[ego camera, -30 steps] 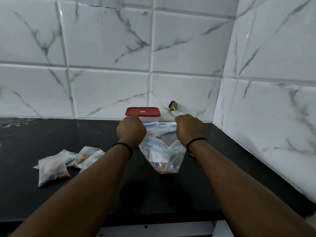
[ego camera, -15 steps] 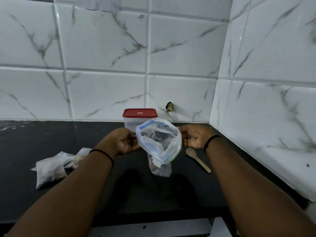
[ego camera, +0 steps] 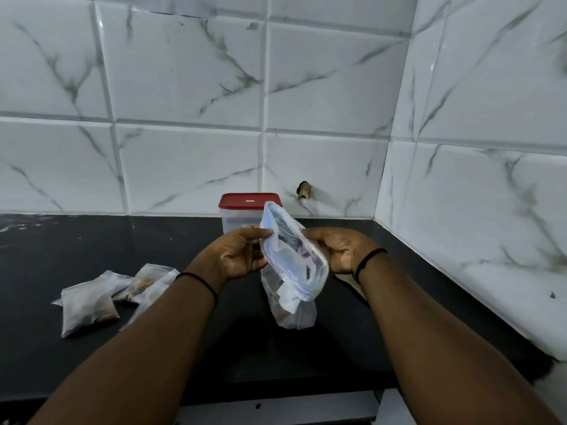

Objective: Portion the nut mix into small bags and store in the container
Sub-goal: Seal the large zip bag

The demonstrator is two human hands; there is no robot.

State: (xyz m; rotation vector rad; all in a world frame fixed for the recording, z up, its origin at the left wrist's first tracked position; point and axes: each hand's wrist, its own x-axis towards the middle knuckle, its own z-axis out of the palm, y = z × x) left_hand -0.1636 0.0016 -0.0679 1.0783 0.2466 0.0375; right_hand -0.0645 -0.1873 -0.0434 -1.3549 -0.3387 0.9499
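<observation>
White marble-look wall tiles [ego camera: 190, 87] fill the back of the view, large rectangles with grey-green veins and raised, bevelled edges, grout lines running level across. A second tiled wall [ego camera: 491, 148] meets it at the right, the two closing into a corner at the counter's far right. Low on the back wall, near that corner, there's a small dark, ragged hole [ego camera: 304, 190] in a tile. Below runs a black counter [ego camera: 76, 240], matte, with faint pale smears at its far left edge. Along its near edge a strip of pale cabinet front [ego camera: 276, 409] shows underneath. The light is dim and cool, soft sheen on the tiles.
</observation>
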